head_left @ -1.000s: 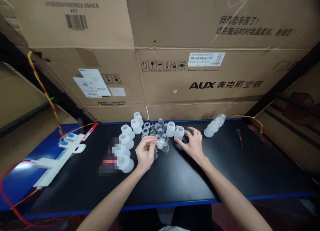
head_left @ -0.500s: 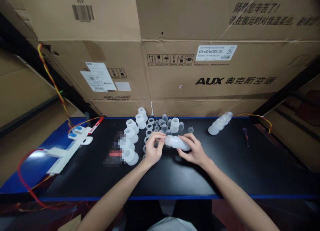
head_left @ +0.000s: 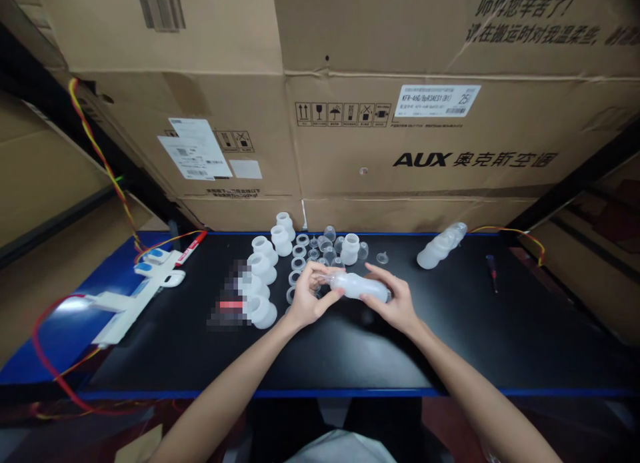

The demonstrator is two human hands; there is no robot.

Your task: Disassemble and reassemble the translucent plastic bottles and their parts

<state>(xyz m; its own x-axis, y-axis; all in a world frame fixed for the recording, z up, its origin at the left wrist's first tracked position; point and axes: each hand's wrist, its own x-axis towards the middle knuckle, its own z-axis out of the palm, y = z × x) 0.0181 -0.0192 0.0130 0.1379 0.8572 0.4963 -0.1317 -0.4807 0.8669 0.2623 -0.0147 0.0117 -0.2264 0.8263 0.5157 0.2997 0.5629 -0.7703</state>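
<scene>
A translucent white baby bottle (head_left: pixel 361 287) lies sideways between my hands, just above the black tabletop. My left hand (head_left: pixel 311 295) is closed around its clear top end, the thumb pressing near the neck. At the base, my right hand (head_left: pixel 393 296) grips the bottle with thumb below and fingers above. Behind them are several clear silicone nipples (head_left: pixel 329 233) and a column of white collar rings (head_left: pixel 299 251). One open bottle body (head_left: pixel 351 249) stands among the nipples. My left fingers partly cover the bottle's top and some rings.
Several open bottle bodies (head_left: pixel 262 269) stand in a row at the left. Assembled bottles (head_left: pixel 440 246) lie at the back right, near a small screwdriver (head_left: pixel 492 273). A power strip (head_left: pixel 145 296) with cables and a red marker (head_left: pixel 191 247) are far left. Cardboard boxes (head_left: pixel 340 183) wall the back.
My left hand has shifted from pinching the bottle's tip to wrapping round its top end. The bottle has levelled slightly and moved right, and my right hand now holds nearer its base.
</scene>
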